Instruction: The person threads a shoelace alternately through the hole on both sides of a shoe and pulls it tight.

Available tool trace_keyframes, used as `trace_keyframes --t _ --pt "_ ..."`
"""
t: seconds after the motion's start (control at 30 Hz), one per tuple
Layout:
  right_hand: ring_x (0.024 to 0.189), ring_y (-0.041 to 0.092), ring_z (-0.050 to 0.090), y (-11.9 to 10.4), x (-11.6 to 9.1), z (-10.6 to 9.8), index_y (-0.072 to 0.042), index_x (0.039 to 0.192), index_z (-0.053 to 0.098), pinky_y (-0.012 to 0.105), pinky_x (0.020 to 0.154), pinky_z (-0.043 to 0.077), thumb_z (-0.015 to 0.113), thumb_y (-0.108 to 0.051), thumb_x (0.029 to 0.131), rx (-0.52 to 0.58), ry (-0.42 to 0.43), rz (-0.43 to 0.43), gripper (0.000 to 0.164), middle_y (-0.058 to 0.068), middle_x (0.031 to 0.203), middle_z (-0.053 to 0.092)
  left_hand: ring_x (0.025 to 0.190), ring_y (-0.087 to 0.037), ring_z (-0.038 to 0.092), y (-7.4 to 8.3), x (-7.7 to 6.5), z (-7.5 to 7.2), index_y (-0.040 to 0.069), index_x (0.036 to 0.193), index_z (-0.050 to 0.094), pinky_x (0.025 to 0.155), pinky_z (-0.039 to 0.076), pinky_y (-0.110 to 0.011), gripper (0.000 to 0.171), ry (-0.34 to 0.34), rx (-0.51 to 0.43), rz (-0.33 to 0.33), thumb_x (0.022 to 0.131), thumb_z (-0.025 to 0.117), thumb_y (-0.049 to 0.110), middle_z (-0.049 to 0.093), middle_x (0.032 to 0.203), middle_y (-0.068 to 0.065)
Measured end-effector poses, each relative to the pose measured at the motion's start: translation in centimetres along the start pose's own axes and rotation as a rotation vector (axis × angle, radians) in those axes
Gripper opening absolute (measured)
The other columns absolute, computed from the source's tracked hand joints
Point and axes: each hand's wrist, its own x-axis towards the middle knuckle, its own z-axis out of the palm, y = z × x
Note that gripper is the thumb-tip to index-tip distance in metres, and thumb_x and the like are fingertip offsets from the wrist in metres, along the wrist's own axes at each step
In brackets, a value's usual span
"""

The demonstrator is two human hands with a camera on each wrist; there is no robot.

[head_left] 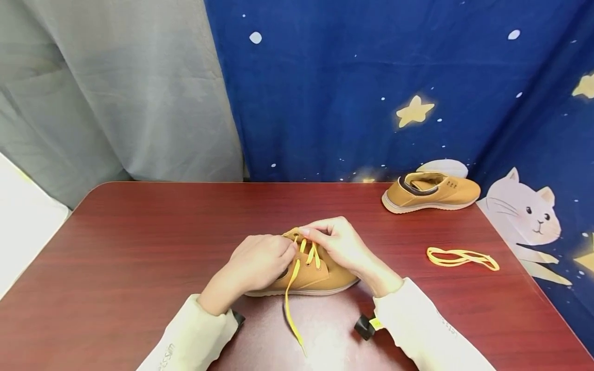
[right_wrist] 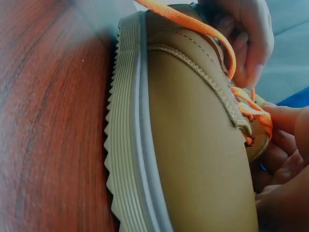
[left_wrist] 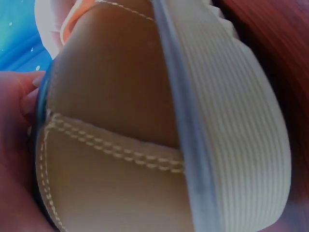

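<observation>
A tan shoe (head_left: 320, 275) with a pale ridged sole (right_wrist: 129, 121) stands on the table, toe to the right. Yellow shoelace (head_left: 292, 281) crosses its lower eyelets, one loose end trailing onto the tabletop; it looks orange in the right wrist view. At the ankle opening, my left hand (head_left: 260, 260) has curled fingers, its fingertips pinching a short run of lace (right_wrist: 253, 93) by the far eyelet flap. My right hand (head_left: 341, 245) grips that flap (head_left: 292, 234), thumb on its face and fingers behind. The left wrist view is filled by the shoe's heel (left_wrist: 116, 183).
A second tan shoe (head_left: 433, 193), its eyelets unlaced, stands at the table's back right. In front of it lies a looped yellow shoelace (head_left: 461, 256). Behind the table (head_left: 139, 247) hang a grey curtain (head_left: 148, 93) and a blue starry one (head_left: 325, 93).
</observation>
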Motion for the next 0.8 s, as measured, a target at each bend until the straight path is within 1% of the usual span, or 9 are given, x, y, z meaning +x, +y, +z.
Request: trace_keyframes --t 0.1,0.13,0.23,0.33,0.4,0.5,0.57,0.7,0.8 --pt "0.095 0.006 0.067 0.03 -0.09 -0.21 -0.009 0.106 0.080 0.020 0.084 0.053 0.069 -0.021 0.095 -0.003 0.001 0.002 0.019 0.006 0.103 0.079 0.056 -0.016 0.045 0.08 0.18 0.20 0.022 0.062 0.045 0.054 0.041 -0.036 0.037 0.015 0.034 0.022 0.099 0.048 0.022 0.041 0.058 0.006" --pt "0.095 0.006 0.067 0.10 -0.08 -0.23 -0.009 0.107 0.080 0.020 0.084 0.053 0.069 -0.021 0.095 -0.005 0.000 0.000 0.019 0.007 0.103 0.079 0.055 -0.016 0.045 0.09 0.18 0.25 0.022 0.062 0.045 0.052 0.040 -0.036 0.038 0.020 0.035 0.021 0.099 0.048 0.022 0.041 0.057 0.007" --pt "0.093 0.006 0.067 0.26 0.03 -0.10 -0.010 0.106 0.080 0.020 0.082 0.053 0.070 -0.021 0.095 0.004 -0.007 -0.004 0.019 0.006 0.102 0.079 0.054 -0.017 0.044 0.02 0.13 0.31 0.021 0.060 0.044 0.051 0.040 -0.036 0.040 0.032 0.021 -0.012 0.100 0.046 0.025 0.038 0.056 0.007" --pt "0.090 0.006 0.066 0.26 0.10 0.05 -0.009 0.105 0.080 0.020 0.080 0.052 0.070 -0.023 0.095 0.026 -0.012 0.001 0.020 0.005 0.099 0.079 0.052 -0.017 0.043 -0.12 0.07 0.40 0.021 0.059 0.044 0.050 0.039 -0.036 0.042 0.040 0.042 -0.003 0.101 0.045 0.024 0.036 0.055 0.007" --pt "0.090 0.006 0.067 0.16 0.14 0.09 -0.008 0.104 0.080 0.020 0.080 0.053 0.067 -0.025 0.097 0.062 -0.020 0.017 0.023 0.004 0.099 0.079 0.051 -0.017 0.042 -0.12 0.12 0.46 0.021 0.059 0.043 0.049 0.038 -0.036 0.045 0.046 0.059 -0.001 0.103 0.044 0.025 0.035 0.055 0.007" --pt "0.090 0.006 0.066 0.11 0.28 0.09 -0.005 0.105 0.079 0.020 0.080 0.052 0.064 -0.027 0.099 0.109 -0.026 0.038 0.027 0.004 0.096 0.078 0.052 -0.018 0.045 -0.02 0.24 0.62 0.021 0.058 0.043 0.050 0.040 -0.037 0.048 0.059 0.079 -0.003 0.106 0.041 0.028 0.038 0.054 0.006" --pt "0.091 0.006 0.067 0.06 0.39 0.07 -0.003 0.107 0.078 0.020 0.081 0.053 0.064 -0.024 0.099 0.129 -0.034 0.044 0.027 0.003 0.098 0.078 0.054 -0.019 0.049 0.09 0.33 0.74 0.021 0.058 0.044 0.052 0.042 -0.038 0.050 0.074 0.071 -0.028 0.106 0.040 0.031 0.042 0.054 0.005" --pt "0.089 0.006 0.066 -0.14 0.65 0.04 -0.004 0.108 0.078 0.020 0.079 0.052 0.068 -0.020 0.096 0.110 -0.060 0.058 0.023 0.000 0.095 0.077 0.058 -0.023 0.057 0.31 0.38 0.88 0.020 0.059 0.046 0.054 0.046 -0.041 0.049 0.103 0.078 -0.063 0.106 0.041 0.033 0.049 0.056 0.002" --pt "0.089 0.007 0.066 -0.31 0.87 0.10 -0.003 0.105 0.078 0.021 0.079 0.052 0.070 -0.020 0.094 0.119 -0.077 0.083 0.022 -0.003 0.091 0.076 0.057 -0.024 0.058 0.42 0.32 0.91 0.019 0.058 0.046 0.052 0.046 -0.042 0.048 0.118 0.092 -0.084 0.105 0.042 0.032 0.050 0.056 0.001"
